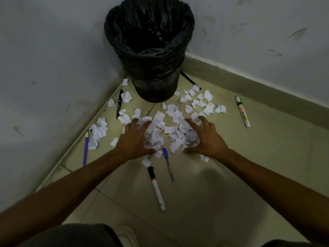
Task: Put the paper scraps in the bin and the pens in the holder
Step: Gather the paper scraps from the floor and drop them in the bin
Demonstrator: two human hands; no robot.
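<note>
The bin (156, 73) gets its back rim chopped off by the top edge, and inside it's just black, no clue what's in there. A black pen (188, 79) pokes out behind it on the right, mostly covered by the bin and a scrap. The left hand (132, 139) has its fingertips sunk in the paper scraps (175, 118), and the right hand (207, 138) hides its palm side. The purple pen (85, 150) has its top end under scraps. Print on the green marker (242, 111) is too tiny to read. The blue pen (168, 163) blurs at the tip.
</note>
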